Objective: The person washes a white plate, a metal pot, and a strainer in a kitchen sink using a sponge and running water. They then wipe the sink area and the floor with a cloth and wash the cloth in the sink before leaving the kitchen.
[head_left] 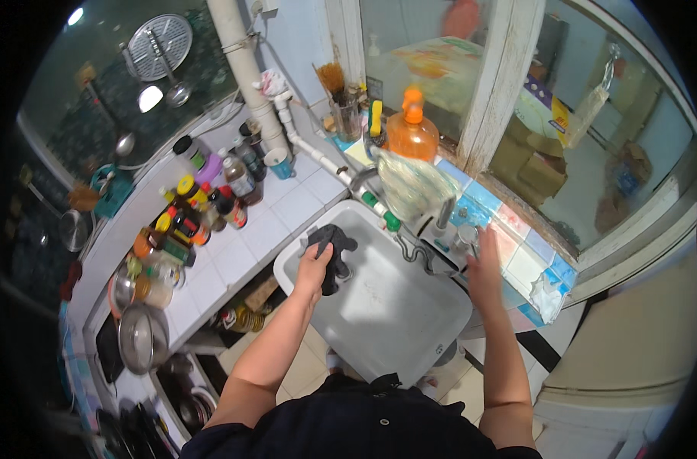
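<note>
My left hand (314,269) is closed on a dark grey cloth (334,249), which hangs crumpled over the left part of a light grey sink (386,306). Part of the cloth covers the area by the drain. My right hand (484,268) is beside the faucet (445,216), at the sink's far right corner, with its fingers stretched out. A clear, shiny piece (464,239) sits right by its fingertips; whether they touch cannot be told. No water is seen running from the faucet.
Several sauce bottles (188,222) crowd the left counter, with a blue cup (279,163) nearby. Behind the sink stand an orange jug (413,134) and a plastic bag (413,183). A steel bowl (142,336) is at the lower left. A window frame (501,84) rises behind the tiled ledge.
</note>
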Demonstrator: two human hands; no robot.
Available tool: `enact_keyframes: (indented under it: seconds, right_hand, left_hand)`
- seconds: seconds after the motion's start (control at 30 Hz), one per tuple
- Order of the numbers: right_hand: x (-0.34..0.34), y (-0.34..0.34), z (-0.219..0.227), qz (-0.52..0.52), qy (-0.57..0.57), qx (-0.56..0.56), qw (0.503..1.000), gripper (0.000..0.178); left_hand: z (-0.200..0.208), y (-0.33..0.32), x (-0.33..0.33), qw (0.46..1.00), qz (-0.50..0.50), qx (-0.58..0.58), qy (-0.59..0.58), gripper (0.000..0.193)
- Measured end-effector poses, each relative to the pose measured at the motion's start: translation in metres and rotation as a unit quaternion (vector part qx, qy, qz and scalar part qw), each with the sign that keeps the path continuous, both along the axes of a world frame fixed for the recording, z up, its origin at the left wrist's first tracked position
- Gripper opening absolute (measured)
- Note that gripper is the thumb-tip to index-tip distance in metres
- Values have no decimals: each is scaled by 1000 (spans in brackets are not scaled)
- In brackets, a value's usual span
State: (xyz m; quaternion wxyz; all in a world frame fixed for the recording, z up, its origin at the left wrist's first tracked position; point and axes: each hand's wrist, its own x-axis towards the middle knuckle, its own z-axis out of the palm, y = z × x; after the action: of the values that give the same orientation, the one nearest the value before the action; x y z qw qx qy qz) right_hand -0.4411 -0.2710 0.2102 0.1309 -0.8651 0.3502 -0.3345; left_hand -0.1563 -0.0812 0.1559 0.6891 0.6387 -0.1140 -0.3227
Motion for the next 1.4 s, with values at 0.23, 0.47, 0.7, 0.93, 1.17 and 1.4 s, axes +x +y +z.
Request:
enact_keyframes:
  seconds: [0.23,0.47,0.7,0.93,1.17,1.4]
  right_hand:
    - [-13,1,17,-190,62,-11,980,31]
    - [-6,20,7,-262,0,60,963,24]
    - [48,71,3,-159,-142,17,977,19]
    - [207,70,42,142,-362,352,852,33]
    - [203,73,58,117,-353,432,822,30]
    - [191,106,16,43,-412,378,828,49]
  left_hand:
    - [39,-27,54,946,-138,-62,285,26]
    - [30,-50,69,894,-242,-97,365,30]
    - [49,-55,76,902,-204,-97,369,28]
    - [35,-46,81,906,-225,-57,354,27]
    - [13,-42,89,904,-266,-32,333,30]
    - [13,-34,106,846,-357,-49,392,29]
